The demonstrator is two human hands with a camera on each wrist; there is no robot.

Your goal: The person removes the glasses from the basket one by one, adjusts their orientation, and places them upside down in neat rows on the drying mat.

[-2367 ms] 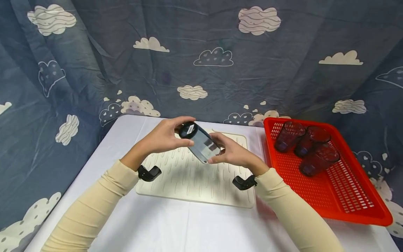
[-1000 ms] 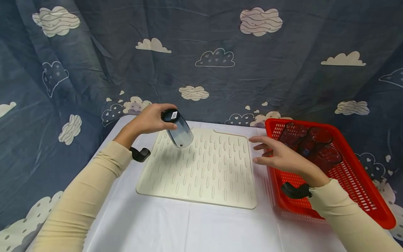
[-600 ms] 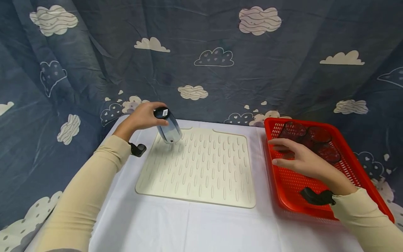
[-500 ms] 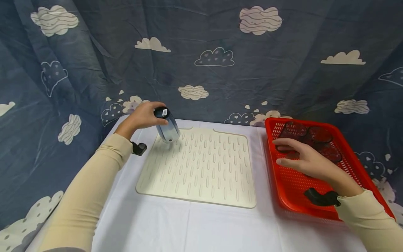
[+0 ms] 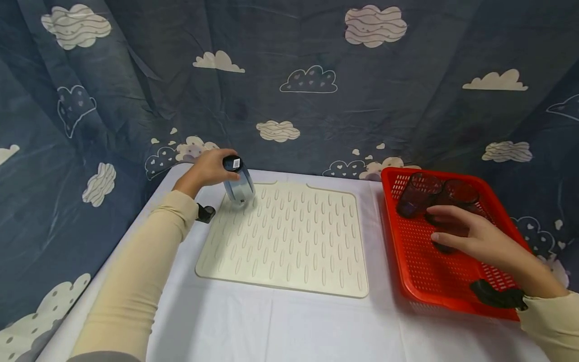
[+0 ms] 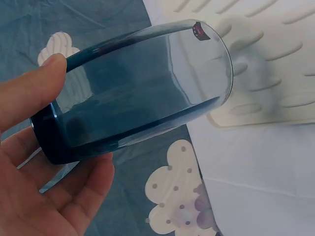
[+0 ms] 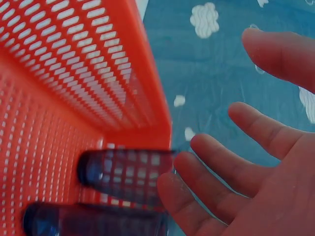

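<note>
Left of centre, the left hand (image 5: 209, 168) grips the blue tumbler (image 5: 241, 188), best levelled rim-down; the half-spread right hand (image 5: 481, 236) holds nothing.

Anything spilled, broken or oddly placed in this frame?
Nothing stands out. The left hand holds a blue glass base up over the pale mat; other glasses sit in the red basket near the right hand. Tiny chips wouldn't show.
</note>
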